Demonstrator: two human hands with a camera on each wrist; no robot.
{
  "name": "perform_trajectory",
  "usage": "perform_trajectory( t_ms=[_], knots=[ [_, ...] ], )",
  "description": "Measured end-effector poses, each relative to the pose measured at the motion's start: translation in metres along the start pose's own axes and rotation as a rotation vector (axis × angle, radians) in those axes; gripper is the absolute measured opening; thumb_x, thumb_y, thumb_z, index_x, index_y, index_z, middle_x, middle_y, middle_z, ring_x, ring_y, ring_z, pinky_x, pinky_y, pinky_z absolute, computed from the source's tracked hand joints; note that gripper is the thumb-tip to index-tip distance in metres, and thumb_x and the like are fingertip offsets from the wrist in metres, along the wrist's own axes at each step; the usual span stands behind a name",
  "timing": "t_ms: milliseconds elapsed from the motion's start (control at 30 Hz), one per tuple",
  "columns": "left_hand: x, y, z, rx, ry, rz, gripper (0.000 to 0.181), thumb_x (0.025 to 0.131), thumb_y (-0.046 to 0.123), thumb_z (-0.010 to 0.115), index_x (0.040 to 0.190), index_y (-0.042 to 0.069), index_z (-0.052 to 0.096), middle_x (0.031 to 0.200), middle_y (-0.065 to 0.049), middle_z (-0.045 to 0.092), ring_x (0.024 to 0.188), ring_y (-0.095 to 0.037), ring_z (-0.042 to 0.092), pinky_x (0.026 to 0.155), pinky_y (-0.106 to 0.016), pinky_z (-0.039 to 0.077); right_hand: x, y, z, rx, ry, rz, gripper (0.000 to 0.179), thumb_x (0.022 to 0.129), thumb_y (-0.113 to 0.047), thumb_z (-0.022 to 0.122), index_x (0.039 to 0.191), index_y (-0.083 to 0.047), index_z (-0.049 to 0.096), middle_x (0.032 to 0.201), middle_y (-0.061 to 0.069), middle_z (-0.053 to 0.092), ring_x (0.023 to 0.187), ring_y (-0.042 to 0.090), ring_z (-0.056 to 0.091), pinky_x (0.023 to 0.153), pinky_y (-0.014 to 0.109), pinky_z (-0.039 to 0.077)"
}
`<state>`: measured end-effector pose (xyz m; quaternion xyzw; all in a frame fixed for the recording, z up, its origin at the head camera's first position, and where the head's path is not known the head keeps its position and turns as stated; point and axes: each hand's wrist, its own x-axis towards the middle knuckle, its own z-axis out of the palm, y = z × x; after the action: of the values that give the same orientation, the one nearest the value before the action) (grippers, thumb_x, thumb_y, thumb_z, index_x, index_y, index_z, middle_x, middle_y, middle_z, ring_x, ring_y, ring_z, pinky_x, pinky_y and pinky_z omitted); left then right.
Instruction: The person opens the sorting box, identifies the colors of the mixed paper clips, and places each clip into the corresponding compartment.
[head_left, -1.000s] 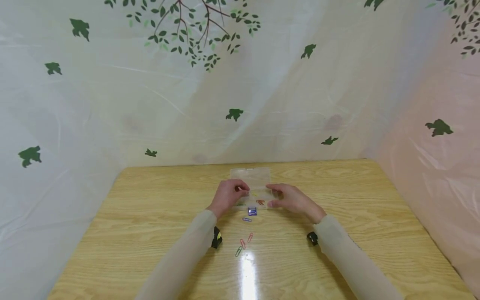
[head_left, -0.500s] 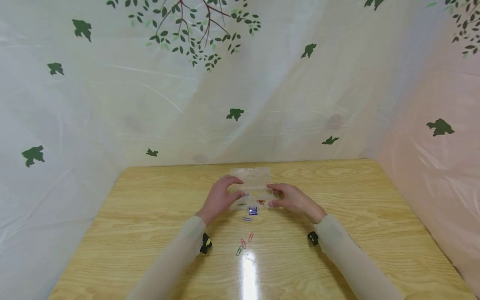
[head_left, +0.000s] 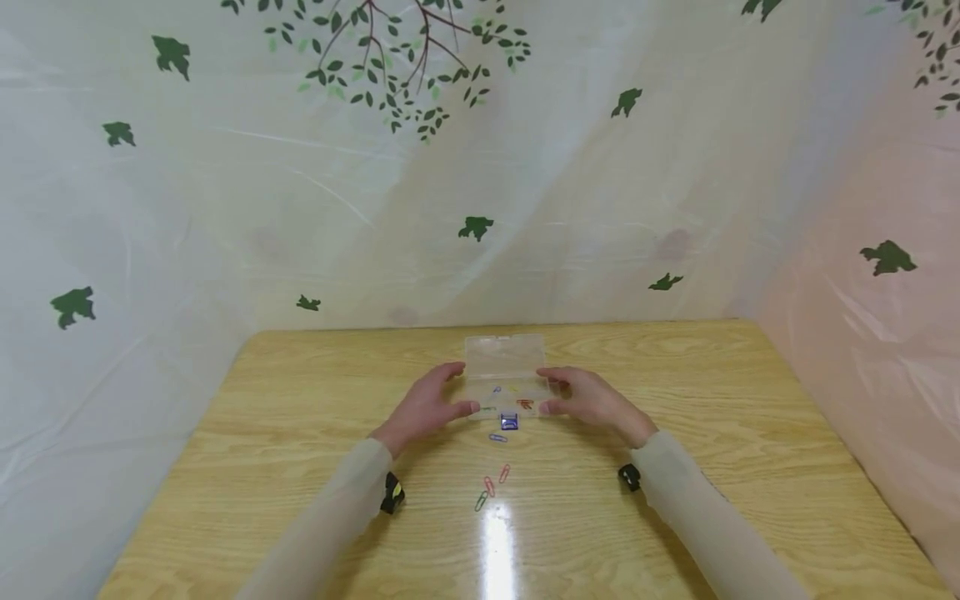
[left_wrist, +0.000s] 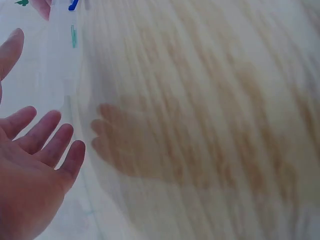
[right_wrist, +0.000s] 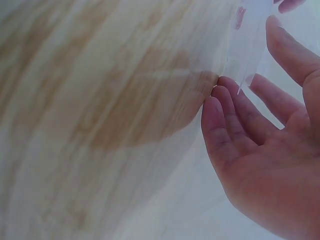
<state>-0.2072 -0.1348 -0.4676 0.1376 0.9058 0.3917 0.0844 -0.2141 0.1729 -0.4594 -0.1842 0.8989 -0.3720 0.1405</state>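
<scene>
Hands over a wood-grain desk [head_left: 337, 367], one at each end of a clear plastic box [head_left: 480, 387]. Box sits straight ahead, toward the desk's far side, long axis running left to right, so a short end faces each hand. Right hand [head_left: 596, 406] the nearer: thumb at the front right corner, index finger at the back, spanning that end. Fingers lightly bent, tips at the box edge; firm grip or mere touch, cannot tell. Left hand [head_left: 426, 408] just beside the opposite end, fingers spread and nearly straight, thumb by the front left corner, nothing held.

Hinged lid [head_left: 504, 357] back on the far side, tray uncovered. Blue square piece [head_left: 509, 422] at the middle of the front edge, too small to name.

Inside: orange-red paper clips [head_left: 525, 404] toward the right, a green clip [head_left: 487, 408] front left, a blue clip [head_left: 497, 389] and a yellow clip [head_left: 513, 388] farther back. Loose on the desk, on the person's side: a blue paper clip [head_left: 498, 437] nearest the box, then two red paper clips [head_left: 489, 486], then a green paper clip [head_left: 481, 501].
</scene>
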Motion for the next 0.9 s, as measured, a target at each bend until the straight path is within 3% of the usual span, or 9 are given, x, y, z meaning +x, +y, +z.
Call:
perform_trajectory(
  t_ms=[567, 900],
  knots=[
    [0.0064, -0.0037, 0.0014, 0.050, -0.075, 0.018, 0.071, 0.092, 0.033, 0.080, 0.151, 0.006, 0.050, 0.154, -0.016, 0.050, 0.144, -0.035, 0.044, 0.122, -0.050, 0.029, 0.0005, -0.0002, 0.0006, -0.008, 0.004, 0.009, 0.064, 0.096, -0.024, 0.077, 0.151, -0.005, 0.052, 0.148, 0.018, 0.056, 0.130, 0.035, 0.053, 0.113, 0.057, 0.040],
    [0.0034, -0.0062, 0.0012, 0.046, -0.078, 0.010, 0.070, 0.091, 0.035, 0.081, 0.151, 0.011, 0.052, 0.155, -0.012, 0.050, 0.146, -0.034, 0.042, 0.122, -0.051, 0.029, 0.0003, 0.0035, -0.0012, 0.000, 0.012, -0.007, 0.070, 0.097, -0.029, 0.075, 0.155, -0.005, 0.045, 0.146, 0.020, 0.056, 0.130, 0.038, 0.054, 0.111, 0.058, 0.042]
  ],
)
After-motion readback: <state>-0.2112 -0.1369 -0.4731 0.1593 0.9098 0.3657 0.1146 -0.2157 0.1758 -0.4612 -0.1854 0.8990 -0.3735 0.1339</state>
